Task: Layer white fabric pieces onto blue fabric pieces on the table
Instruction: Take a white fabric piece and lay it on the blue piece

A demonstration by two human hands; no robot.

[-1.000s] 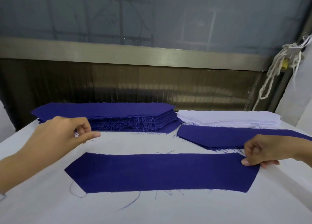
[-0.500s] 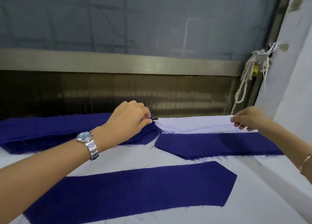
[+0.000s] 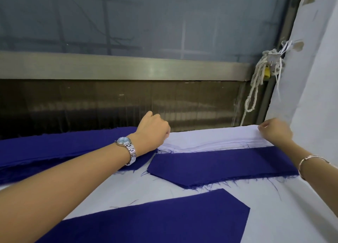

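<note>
White fabric stack (image 3: 210,142), one; left grip (image 3: 153,131) and right grip (image 3: 276,133) pinch its ends. Blue stack (image 3: 54,147), one, left of it; two blue pieces (image 3: 219,166) (image 3: 155,222) in front; rope hank (image 3: 256,85) behind.

Garment workshop: stacked cut fabric (image 3: 210,139)

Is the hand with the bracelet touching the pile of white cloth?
Touching. The head view shows the right hand resting on the right end of the white pile, with no gap between them, pinching the top layer's edge.
</note>
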